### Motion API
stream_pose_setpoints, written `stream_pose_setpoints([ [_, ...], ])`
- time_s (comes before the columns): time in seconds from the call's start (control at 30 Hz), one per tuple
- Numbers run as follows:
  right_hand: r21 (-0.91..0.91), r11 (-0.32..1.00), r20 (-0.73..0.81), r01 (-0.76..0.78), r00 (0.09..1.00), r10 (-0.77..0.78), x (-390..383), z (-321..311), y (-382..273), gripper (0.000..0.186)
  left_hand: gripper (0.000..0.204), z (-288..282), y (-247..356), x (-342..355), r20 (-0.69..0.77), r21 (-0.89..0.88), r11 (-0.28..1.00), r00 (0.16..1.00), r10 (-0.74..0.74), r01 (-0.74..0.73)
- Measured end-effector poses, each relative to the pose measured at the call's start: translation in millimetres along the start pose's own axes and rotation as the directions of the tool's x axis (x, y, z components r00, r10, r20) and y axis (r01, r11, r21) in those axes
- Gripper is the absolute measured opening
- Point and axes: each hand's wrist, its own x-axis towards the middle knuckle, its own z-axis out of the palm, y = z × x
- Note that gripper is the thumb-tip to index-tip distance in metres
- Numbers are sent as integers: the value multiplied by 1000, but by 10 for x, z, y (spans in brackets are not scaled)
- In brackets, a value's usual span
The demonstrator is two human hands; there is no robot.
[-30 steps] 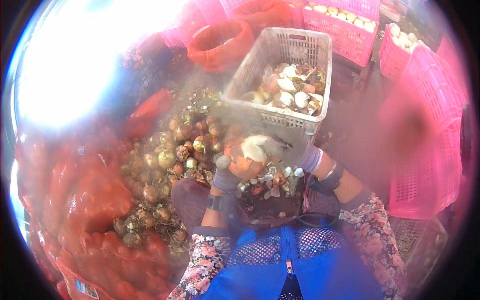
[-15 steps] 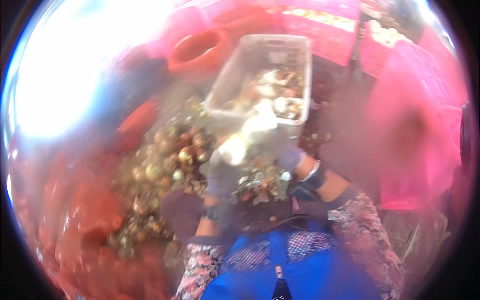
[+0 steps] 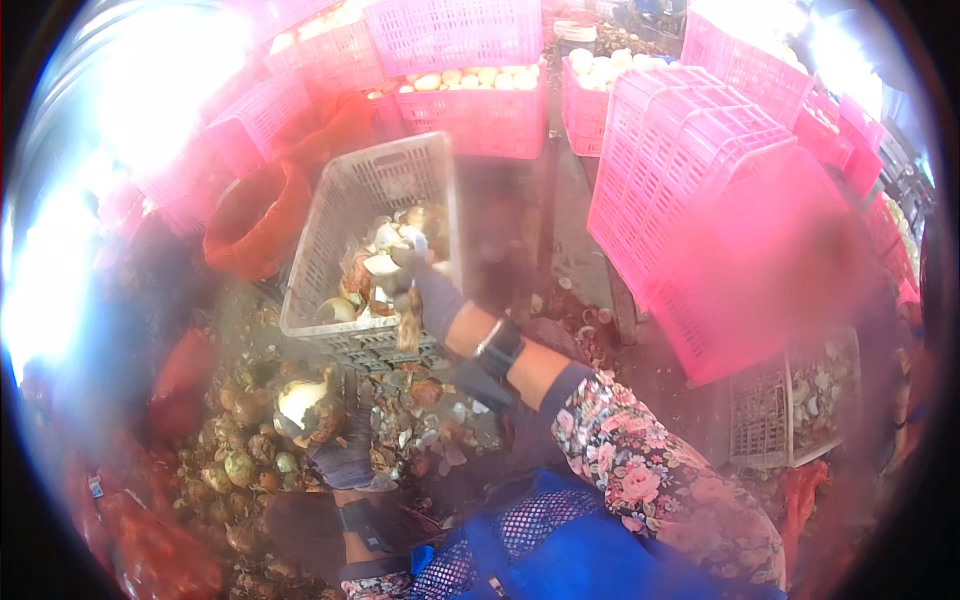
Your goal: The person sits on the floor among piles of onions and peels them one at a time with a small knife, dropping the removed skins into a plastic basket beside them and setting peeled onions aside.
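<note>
My left hand [image 3: 346,450], in a greyish glove, is closed on a partly peeled onion [image 3: 306,408]; bright white flesh shows beside its brown skin. My right hand [image 3: 432,295], gloved too, reaches over a pale grey plastic crate [image 3: 330,205] with its fingers closed. Brownish stuff [image 3: 408,322] hangs below these fingers, but haze hides what they hold. White onion pieces and brown skins [image 3: 380,265] lie in the crate. Below my left hand, whole unpeeled onions [image 3: 240,468] form a heap on the ground.
Pink crates of peeled onions [image 3: 470,110] line the back. A tall pink crate [image 3: 690,190] stands at right, near a grey crate of scraps [image 3: 795,400]. An orange-red bag or tub [image 3: 260,222] gapes open at left. Red netting [image 3: 150,540] lies near left. Peel litters the ground.
The view has swung right and sharpened. My hands, close together before, are now apart: the right over the crate, the left lower with the onion.
</note>
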Motion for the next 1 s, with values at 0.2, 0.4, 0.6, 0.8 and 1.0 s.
stream_pose_setpoints([
  [0.2, 510, 755, 480, -412, 865, 148, 62, -115, 346, 20, 75, 125, 114, -183, 9, -6, 1000, 1000, -18, 18],
  [0.4, 129, 896, 621, -424, 739, 261, -273, -160, 601, 22, 73, 234, 98, -150, 142, -380, 912, 984, -109, 156],
  [0.6, -729, 660, 362, 181, 920, 148, -767, 446, 689, 38, 68, 429, 215, -126, 108, -46, 999, 994, 12, -7],
  [0.8, -706, 697, 299, 128, 945, 130, -680, 413, 675, 43, 75, 735, 326, -148, 213, 820, 440, 908, 361, -367],
  [1.0, -708, 258, 631, 657, 753, -187, -588, 178, 823, 49, 80, 813, 371, -179, 107, 798, 560, 967, 229, -221],
])
